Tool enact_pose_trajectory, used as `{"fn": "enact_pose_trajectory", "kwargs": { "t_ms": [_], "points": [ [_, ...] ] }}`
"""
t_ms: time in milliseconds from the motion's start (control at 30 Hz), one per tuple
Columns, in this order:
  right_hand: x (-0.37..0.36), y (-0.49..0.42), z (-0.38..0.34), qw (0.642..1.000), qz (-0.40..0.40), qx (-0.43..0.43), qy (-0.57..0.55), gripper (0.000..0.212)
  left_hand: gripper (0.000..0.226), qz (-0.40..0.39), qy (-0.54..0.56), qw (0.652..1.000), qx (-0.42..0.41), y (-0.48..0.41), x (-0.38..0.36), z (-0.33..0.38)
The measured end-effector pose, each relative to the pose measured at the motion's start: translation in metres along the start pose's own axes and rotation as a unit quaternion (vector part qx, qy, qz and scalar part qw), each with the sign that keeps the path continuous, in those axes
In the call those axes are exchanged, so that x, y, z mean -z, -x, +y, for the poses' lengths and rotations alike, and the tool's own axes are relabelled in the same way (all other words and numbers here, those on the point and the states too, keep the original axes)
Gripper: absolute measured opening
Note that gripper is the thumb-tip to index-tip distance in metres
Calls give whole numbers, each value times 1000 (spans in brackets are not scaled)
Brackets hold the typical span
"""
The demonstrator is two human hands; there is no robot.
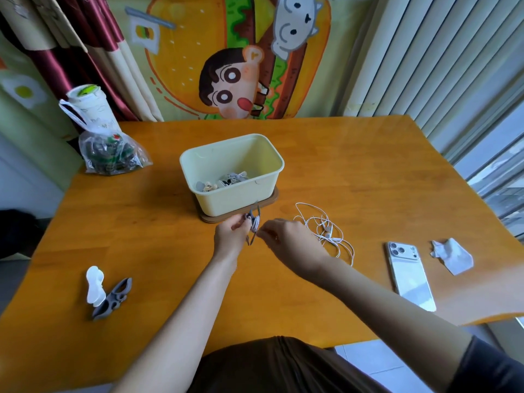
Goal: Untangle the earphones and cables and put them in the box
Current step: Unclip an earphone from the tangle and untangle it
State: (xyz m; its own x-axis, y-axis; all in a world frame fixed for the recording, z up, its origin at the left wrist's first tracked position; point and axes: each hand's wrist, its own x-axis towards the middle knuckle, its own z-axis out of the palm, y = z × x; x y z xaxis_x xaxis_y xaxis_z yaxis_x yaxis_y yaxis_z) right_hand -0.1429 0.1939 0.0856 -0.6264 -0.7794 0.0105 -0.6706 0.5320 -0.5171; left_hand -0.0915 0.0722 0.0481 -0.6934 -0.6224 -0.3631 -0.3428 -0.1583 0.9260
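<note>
both hands meet at 6 o'clock of the pale box (235, 201), just off its front wall. the left hand (230, 236) curls its fingers round a small grey cable bundle (254, 224), and the right hand (286, 239) pinches the same bundle with its fingertips, likely fastening it so it drops in as one neat coil. held this close to the rim, it needs only a short lift to join the bundles already inside. the white earphones (326, 231) lie loose and looped at 4 o'clock of the box, partly behind the right wrist, not yet sorted. open table (354, 171) runs from 12 to 3 o'clock. a phone (408, 276) and tissue (452, 256) sit near the 4 o'clock edge, and spare clips (112, 297) near 8.
</note>
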Motion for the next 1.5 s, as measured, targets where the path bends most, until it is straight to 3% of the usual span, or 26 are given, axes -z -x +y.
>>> {"fn": "enact_pose_trajectory", "kwargs": {
  "t_ms": [100,233,433,633,767,867,1067,1333,1500],
  "points": [
    [-14,6,-4,999,15,32,-17,24,20,4,118,990,71,1,-3,14],
    [-15,9,5,998,27,14,-54,21,12,-18,168,981,100,0,0,28],
    [-7,9,17,996,22,-24,-81,20,17,-130,235,955,127,4,3,38],
    [11,-4,36,990,3,-77,-119,17,20,-290,100,950,58,3,21,26],
    [25,-13,40,991,-70,-88,-79,32,20,-302,-52,951,46,0,32,20],
    [31,-19,45,985,-122,-100,-65,17,19,-277,-131,950,57,-2,35,16],
    [35,-25,41,989,-93,-101,-62,18,17,-236,-120,961,80,-3,31,14],
    [38,-32,44,991,-68,-105,-41,20,21,-279,-75,953,92,-2,32,18],
    [40,-32,39,994,-43,-97,-36,21,18,-267,-68,957,93,-3,29,19]
  ]
}}
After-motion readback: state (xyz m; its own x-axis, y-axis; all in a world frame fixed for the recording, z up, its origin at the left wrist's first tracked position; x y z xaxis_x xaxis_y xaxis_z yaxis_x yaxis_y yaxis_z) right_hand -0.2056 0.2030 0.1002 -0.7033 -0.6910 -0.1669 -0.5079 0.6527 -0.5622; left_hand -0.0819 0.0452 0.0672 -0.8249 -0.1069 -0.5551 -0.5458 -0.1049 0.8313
